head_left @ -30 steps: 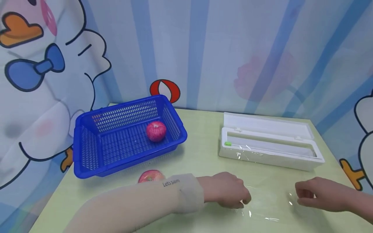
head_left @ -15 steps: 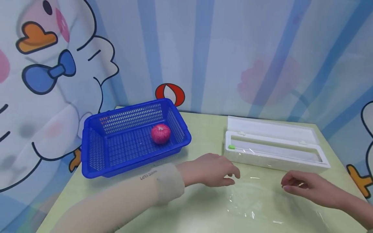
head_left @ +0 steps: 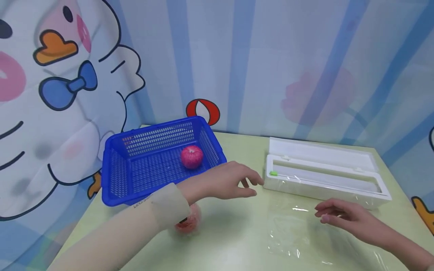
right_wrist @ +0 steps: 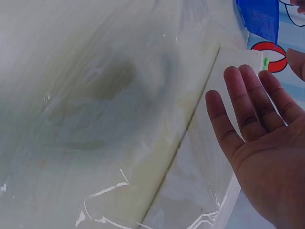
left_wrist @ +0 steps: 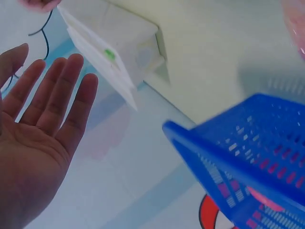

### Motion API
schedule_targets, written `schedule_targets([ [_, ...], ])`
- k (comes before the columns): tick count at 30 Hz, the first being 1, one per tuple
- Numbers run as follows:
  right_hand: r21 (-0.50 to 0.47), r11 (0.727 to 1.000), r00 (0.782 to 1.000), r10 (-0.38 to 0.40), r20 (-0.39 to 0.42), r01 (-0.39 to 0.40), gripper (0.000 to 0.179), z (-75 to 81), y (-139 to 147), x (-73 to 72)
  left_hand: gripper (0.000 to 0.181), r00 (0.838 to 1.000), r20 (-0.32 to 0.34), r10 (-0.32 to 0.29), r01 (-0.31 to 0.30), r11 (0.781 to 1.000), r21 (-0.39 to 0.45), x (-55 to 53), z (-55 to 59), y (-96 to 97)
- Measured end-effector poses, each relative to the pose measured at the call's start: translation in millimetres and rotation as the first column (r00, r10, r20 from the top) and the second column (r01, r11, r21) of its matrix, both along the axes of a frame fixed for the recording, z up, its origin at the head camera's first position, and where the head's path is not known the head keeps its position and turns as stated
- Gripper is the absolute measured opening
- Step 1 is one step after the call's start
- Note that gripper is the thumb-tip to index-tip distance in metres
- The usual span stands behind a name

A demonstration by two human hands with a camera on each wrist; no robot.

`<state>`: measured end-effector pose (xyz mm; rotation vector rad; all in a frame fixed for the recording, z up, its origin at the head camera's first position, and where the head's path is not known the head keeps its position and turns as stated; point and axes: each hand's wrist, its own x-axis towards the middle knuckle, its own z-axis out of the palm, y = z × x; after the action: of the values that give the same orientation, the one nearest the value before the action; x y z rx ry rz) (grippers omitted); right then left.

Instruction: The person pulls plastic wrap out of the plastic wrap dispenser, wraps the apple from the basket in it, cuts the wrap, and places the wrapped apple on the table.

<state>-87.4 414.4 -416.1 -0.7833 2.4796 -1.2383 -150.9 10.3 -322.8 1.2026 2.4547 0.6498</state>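
Note:
My left hand [head_left: 230,182] hovers between the blue basket and the white box, its fingers loosely extended and holding nothing. Its palm and straight fingers show in the left wrist view. My right hand [head_left: 349,222], fingers relaxed, is over a sheet of clear plastic film [head_left: 288,233] spread on the table. The film runs from the front of a white cling film dispenser [head_left: 325,192], whose lid stands raised at the back and which has a green slider at its left end. Beneath my left sleeve a reddish apple [head_left: 194,218] is partly hidden.
At the left stands a blue perforated basket [head_left: 106,169] with one red apple [head_left: 191,157] inside. A printed curtain [head_left: 257,75] hangs behind the pale green table [head_left: 230,241] and along its left side.
My left hand has moved left and away from the film, toward the basket. My right hand has shifted slightly left with fingers looser. The head view has turned a little left.

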Motion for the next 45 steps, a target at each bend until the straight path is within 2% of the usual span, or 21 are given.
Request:
schedule_targets([
  [3,-0.045,0.999,1.0,0.018,0.007,-0.018,0.03,-4.8,-2.6,0.4,0.034,0.999,0.001,0.032,-0.032,0.999,0.043,-5.6,7.1,-13.3],
  [6,-0.054,0.998,0.998,0.021,-0.052,-0.023,0.031,-9.8,-7.1,1.6,0.035,0.997,-0.032,0.073,-0.071,0.996,0.06,-13.6,12.9,-27.5],
  [9,-0.053,0.998,0.993,0.019,-0.113,-0.025,0.031,-13.2,-13.8,3.3,0.036,0.987,-0.092,0.13,-0.126,0.991,0.05,-21.3,17.7,-43.7],
  [14,-0.061,0.998,0.992,0.021,-0.121,-0.029,0.033,-17.1,-20.6,5.4,0.04,0.958,-0.149,0.245,-0.25,0.968,-0.016,-35.3,21.0,-71.2],
  [21,-0.066,0.998,0.992,0.009,-0.129,-0.017,0.033,-21.2,-21.5,6.2,0.049,0.908,-0.135,0.396,-0.408,0.909,-0.081,-55.9,12.4,-103.0],
  [31,-0.099,0.995,0.998,-0.012,-0.056,0.006,0.031,-18.0,-26.7,11.4,0.065,0.884,-0.07,0.462,-0.468,0.874,-0.129,-80.8,-2.1,-129.6],
  [37,-0.105,0.994,1.0,-0.002,0.002,0.002,0.032,-17.4,-25.9,14.5,0.077,0.851,-0.019,0.525,-0.519,0.836,-0.178,-92.0,-10.6,-137.3],
  [42,-0.118,0.993,0.996,0.009,0.089,0.001,0.034,-17.3,-25.1,12.8,0.084,0.844,0.015,0.535,-0.519,0.824,-0.227,-100.9,-17.6,-140.5],
  [45,-0.128,0.992,0.993,0.015,0.115,-0.001,0.035,-17.1,-24.6,11.8,0.088,0.836,0.03,0.548,-0.522,0.811,-0.264,-106.1,-20.5,-140.3],
])
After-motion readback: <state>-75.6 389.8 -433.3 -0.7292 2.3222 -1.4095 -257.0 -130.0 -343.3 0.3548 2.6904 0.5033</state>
